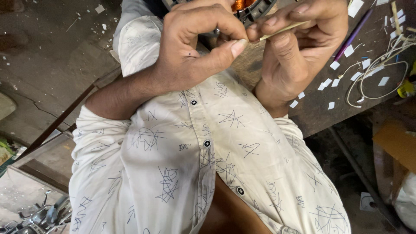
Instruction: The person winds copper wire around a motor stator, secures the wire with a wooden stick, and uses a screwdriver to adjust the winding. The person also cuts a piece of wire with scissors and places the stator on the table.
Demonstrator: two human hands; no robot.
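My left hand (195,47) is raised in front of my chest. Its thumb and forefinger are pinched together, and I see nothing between them. My right hand (294,47) grips a thin pale wooden stick (284,28) between thumb and fingers. The stick's tip points left and ends right beside my left thumb tip. Just behind both hands, at the top edge, sits a round dark metal motor part with copper winding (242,5), mostly hidden by my fingers. My white patterned shirt (208,151) fills the lower half of the view.
A dark wooden worktable (320,108) lies to the right, strewn with small white paper pieces (334,65). A purple pen (353,34) and a looped white cord (381,71) rest on it. Cardboard (396,143) stands lower right, metal scrap (43,216) lower left on the concrete floor.
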